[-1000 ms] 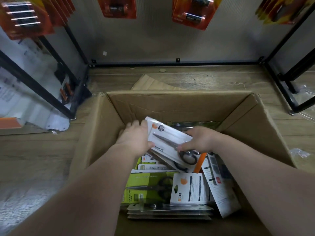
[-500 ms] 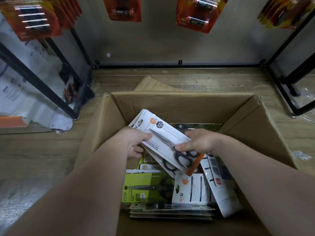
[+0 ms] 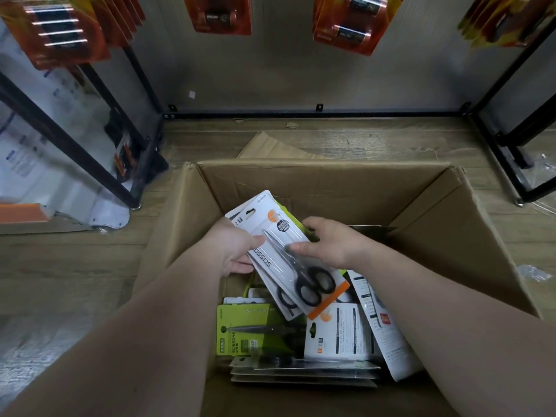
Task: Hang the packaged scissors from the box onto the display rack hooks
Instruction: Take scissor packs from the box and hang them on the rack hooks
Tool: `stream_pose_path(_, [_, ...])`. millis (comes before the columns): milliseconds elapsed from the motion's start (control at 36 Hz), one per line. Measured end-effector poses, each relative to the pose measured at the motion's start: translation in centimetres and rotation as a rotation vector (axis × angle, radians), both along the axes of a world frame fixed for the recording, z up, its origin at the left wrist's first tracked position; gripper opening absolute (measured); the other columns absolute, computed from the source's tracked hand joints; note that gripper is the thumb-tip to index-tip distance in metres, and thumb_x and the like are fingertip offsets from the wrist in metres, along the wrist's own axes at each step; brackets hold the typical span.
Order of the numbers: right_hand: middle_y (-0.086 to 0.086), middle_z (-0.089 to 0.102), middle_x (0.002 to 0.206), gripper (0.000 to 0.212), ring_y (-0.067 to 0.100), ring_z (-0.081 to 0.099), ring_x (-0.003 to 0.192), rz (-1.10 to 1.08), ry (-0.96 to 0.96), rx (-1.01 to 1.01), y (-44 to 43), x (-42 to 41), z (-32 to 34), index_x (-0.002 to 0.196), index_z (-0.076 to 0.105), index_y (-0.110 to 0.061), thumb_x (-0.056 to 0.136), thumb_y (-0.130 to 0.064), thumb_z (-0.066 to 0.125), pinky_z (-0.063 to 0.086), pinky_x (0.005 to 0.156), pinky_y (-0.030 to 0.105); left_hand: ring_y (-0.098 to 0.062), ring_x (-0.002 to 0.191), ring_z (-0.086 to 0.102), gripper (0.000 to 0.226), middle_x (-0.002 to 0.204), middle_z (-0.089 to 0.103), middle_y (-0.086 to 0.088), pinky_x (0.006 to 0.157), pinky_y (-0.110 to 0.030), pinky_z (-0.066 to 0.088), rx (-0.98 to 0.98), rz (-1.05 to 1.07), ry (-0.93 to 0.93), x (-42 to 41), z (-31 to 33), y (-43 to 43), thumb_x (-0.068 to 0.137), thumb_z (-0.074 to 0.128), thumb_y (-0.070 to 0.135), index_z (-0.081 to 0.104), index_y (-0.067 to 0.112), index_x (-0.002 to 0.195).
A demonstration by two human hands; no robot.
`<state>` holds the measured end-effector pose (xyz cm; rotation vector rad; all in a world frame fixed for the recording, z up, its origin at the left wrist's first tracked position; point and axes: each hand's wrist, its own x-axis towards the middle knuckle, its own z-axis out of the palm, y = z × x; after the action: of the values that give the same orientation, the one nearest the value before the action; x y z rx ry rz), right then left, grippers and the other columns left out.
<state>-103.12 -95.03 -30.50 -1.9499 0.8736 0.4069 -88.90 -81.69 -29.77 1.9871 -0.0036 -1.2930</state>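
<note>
An open cardboard box [image 3: 451, 230] stands on the wooden floor in front of me. Both hands hold a small stack of white scissors packs [image 3: 270, 236] with black-handled scissors above the box's contents. My left hand [image 3: 234, 248] grips the stack's left edge, thumb on top and fingers underneath. My right hand [image 3: 328, 242] holds its right side, with the thumb lying on the front pack. A green pack sits behind the white ones in the stack. More scissors packs [image 3: 337, 335], white and green [image 3: 243, 329], lie in the box below.
Black rack frames [image 3: 99, 164] stand left and right [image 3: 517, 164] of the box, with a black base bar along the grey back wall. Orange battery packs [image 3: 346, 22] hang overhead. A loose cardboard flap [image 3: 270, 145] lies behind the box.
The stack of packs has risen a little and slid toward the box's far wall. My right hand has shifted from the scissor handles up to the blades.
</note>
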Motion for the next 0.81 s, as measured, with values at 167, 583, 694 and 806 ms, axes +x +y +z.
stream_pose_path(167, [0.005,0.064,0.113,0.034,0.02,0.061,0.098,0.033,0.02,-0.122,0.6,0.6,0.4,0.119,0.055,-0.013,0.091,-0.032,0.064,0.051,0.081,0.034,-0.025,0.091,0.068,0.042,0.107,0.068,-0.007,0.087,-0.043,0.057,-0.005,-0.171,-0.172,0.1,-0.3,0.6,0.091,0.073,0.029,0.047,0.018,0.121])
stream_pose_path(583, [-0.001,0.067,0.109,0.018,0.015,0.063,0.098,-0.035,-0.085,-0.071,-0.3,-0.3,1.2,0.114,0.057,-0.017,0.096,-0.019,0.058,0.046,0.07,0.018,-0.024,0.12,0.055,0.077,0.138,0.054,-0.007,0.099,-0.035,0.047,0.314,-0.789,-0.484,0.0,-1.1,1.6,0.083,0.075,0.051,0.043,0.011,0.14])
stream_pose_path(694, [-0.001,0.069,0.11,0.017,0.015,0.065,0.1,-0.084,-0.13,0.003,-0.5,-0.6,1.7,0.112,0.059,-0.018,0.095,-0.019,0.059,0.053,0.088,0.032,-0.023,0.116,0.057,0.061,0.134,0.058,-0.005,0.097,-0.034,0.048,0.303,-0.978,-0.51,-0.6,-1.4,1.7,0.09,0.071,0.045,0.048,0.016,0.138])
stream_pose_path(806, [-0.002,0.07,0.11,0.019,0.016,0.067,0.101,-0.128,-0.173,0.093,-0.4,-0.7,2.2,0.114,0.061,-0.021,0.095,-0.017,0.06,0.055,0.091,0.035,-0.022,0.109,0.06,0.045,0.127,0.063,-0.001,0.095,-0.036,0.051,0.289,-1.093,-0.58,-0.9,-1.2,1.3,0.093,0.066,0.042,0.056,0.021,0.133])
